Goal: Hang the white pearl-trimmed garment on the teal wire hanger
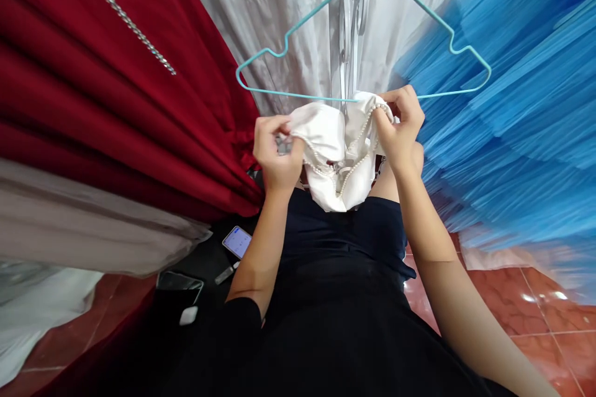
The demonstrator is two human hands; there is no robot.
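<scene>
Between both hands (338,136), white garment (333,161), bunched

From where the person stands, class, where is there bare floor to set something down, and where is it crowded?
Bare red tile floor lies right of the person, below the blue dress. Crowded left: red dress, phone. Both hands, left hand and right hand, grip the white garment.
</scene>
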